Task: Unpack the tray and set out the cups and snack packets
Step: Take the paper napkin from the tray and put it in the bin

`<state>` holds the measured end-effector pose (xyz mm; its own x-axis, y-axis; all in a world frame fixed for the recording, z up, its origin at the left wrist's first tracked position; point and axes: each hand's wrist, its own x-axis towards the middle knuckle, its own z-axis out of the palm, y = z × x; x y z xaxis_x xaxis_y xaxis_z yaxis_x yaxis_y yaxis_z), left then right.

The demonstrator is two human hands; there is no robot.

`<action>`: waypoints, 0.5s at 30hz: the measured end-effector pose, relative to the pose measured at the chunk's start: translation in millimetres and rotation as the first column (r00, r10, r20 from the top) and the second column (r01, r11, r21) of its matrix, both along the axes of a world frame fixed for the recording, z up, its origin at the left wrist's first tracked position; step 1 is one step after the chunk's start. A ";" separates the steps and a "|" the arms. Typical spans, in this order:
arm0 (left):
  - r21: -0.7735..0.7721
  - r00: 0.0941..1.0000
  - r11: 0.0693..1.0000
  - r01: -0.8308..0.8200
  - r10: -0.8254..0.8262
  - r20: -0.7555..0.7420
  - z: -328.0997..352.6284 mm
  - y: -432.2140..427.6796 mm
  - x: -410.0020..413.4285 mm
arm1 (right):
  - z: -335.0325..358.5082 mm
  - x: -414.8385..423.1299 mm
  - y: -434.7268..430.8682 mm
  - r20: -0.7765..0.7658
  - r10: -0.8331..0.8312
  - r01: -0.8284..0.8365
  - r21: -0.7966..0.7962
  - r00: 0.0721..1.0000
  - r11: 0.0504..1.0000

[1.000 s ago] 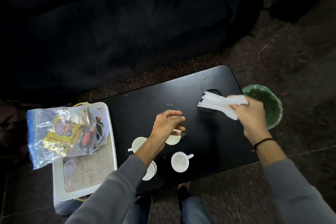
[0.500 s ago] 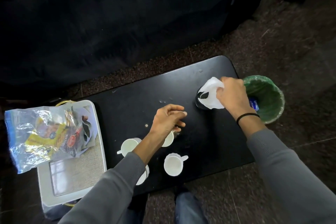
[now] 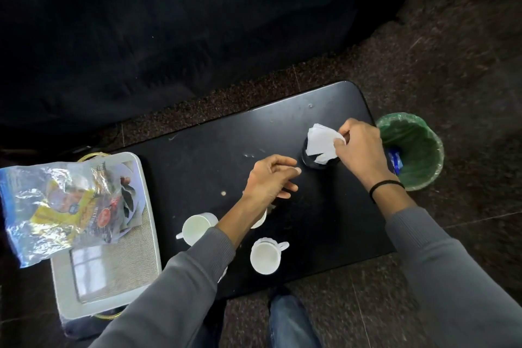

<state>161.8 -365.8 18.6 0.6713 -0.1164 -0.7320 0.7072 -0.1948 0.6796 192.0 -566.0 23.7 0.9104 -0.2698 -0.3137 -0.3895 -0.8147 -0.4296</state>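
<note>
Several white cups stand on the black table (image 3: pixel 214 150): one cup (image 3: pixel 196 227) left of my left forearm, one (image 3: pixel 265 258) near the front edge, and another (image 3: pixel 260 219) mostly hidden under my wrist. My left hand (image 3: pixel 271 179) hovers above the table with fingers loosely curled and nothing in it. My right hand (image 3: pixel 360 147) pinches white tissue paper (image 3: pixel 320 143) over a round recess in the table (image 3: pixel 316 162). A clear zip bag of snack packets (image 3: pixel 56 203) lies on the white tray (image 3: pixel 113 295) at the left.
A green-lined waste bin (image 3: pixel 415 150) stands on the floor just right of the table. A dark sofa fills the far side. My knee in jeans (image 3: pixel 291 322) is below the table's front edge. The floor is dark speckled stone.
My right hand has brought the white tissue paper down from above the table into the round recess and is crumpling it there. My left hand has lifted slightly off the cups.
</note>
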 end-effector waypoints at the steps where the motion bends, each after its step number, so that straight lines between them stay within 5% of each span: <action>1: 0.005 1.000 1.000 0.003 -0.003 -0.002 0.2 -1.5 0.5 | -0.3 -0.5 0.9 -0.003 0.010 -0.010 -0.003 1.000 1.000; 15: -0.029 1.000 1.000 -0.010 0.011 0.022 16.6 2.2 -9.0 | 30.1 -31.6 19.0 0.118 -0.013 0.016 -0.021 0.993 1.000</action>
